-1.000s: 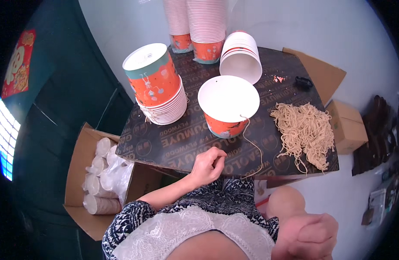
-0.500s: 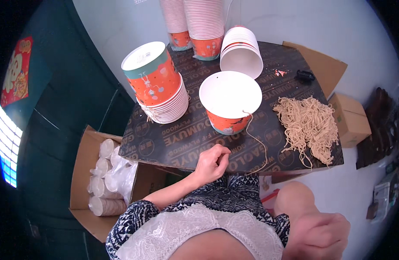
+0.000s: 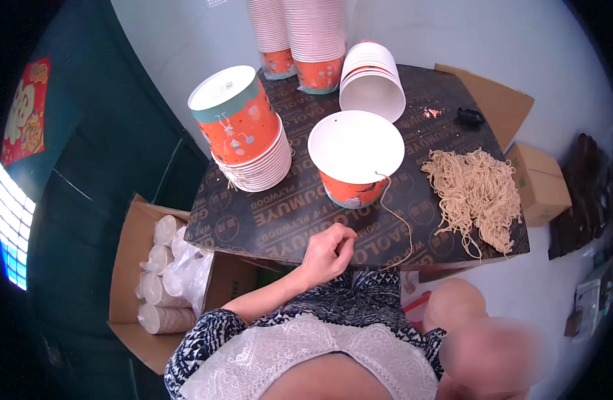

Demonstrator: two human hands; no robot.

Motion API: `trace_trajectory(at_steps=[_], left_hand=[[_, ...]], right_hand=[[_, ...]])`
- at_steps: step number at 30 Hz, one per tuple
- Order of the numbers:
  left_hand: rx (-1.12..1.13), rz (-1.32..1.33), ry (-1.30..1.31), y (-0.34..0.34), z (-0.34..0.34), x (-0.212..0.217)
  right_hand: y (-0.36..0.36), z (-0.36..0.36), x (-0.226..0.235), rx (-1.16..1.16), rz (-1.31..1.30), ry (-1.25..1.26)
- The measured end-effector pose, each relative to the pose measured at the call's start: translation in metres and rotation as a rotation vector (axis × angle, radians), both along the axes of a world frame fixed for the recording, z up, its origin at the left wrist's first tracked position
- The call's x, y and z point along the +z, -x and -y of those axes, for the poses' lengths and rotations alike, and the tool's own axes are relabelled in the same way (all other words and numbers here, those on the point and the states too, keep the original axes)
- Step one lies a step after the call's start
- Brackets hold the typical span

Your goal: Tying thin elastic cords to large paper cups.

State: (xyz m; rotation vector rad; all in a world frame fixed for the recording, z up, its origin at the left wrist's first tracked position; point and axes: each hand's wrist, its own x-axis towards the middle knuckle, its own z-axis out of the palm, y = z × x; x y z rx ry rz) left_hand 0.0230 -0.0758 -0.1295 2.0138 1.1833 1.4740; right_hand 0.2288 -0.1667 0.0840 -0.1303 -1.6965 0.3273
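My left hand (image 3: 328, 253) rests at the near edge of the dark table, its fingers curled in and nothing showing in them. Just beyond it stands an upright paper bucket (image 3: 354, 192), orange outside and white inside. A tan cord (image 3: 408, 230) is fastened at the bucket's right rim and trails down to the table edge. Raised close to me at the lower right is my right hand (image 3: 496, 355), bent up at the elbow and away from the table. It is smeared, so its fingers and anything in them cannot be made out.
Left on the table (image 3: 280, 230) is an upside-down bucket stack (image 3: 234, 130). A heap of tan cords (image 3: 476, 197) lies right, near a small black object (image 3: 470, 117). Nested buckets (image 3: 373, 90) lie behind. An open carton (image 3: 130, 280) holds wrapped round white pieces.
The view has shifted very slightly. My right hand stays raised at the lower right and now looks smeared. My left hand, the bucket and the cord keep their places.
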Motion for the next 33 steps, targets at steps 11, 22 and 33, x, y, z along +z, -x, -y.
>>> trace_trajectory(at_steps=[11, 22, 33], left_hand=[[-0.012, 0.002, -0.020, -0.001, -0.002, 0.000], [-0.001, -0.008, -0.031, 0.002, -0.002, -0.001], [-0.009, 0.037, -0.036, 0.002, 0.002, 0.001]], right_hand=[[0.008, -0.013, -0.014, 0.104, -0.272, -0.181], [0.013, -0.070, -0.077, -0.212, -0.304, -0.251], [0.034, -0.145, -0.118, -0.712, 0.648, 0.329]])
